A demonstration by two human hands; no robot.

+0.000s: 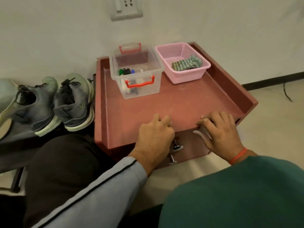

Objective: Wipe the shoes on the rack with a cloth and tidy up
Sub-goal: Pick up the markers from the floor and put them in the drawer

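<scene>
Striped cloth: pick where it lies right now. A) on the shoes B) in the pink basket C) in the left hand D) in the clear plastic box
B: the striped cloth lies bunched inside the pink basket, beside the clear box holding markers.
</scene>
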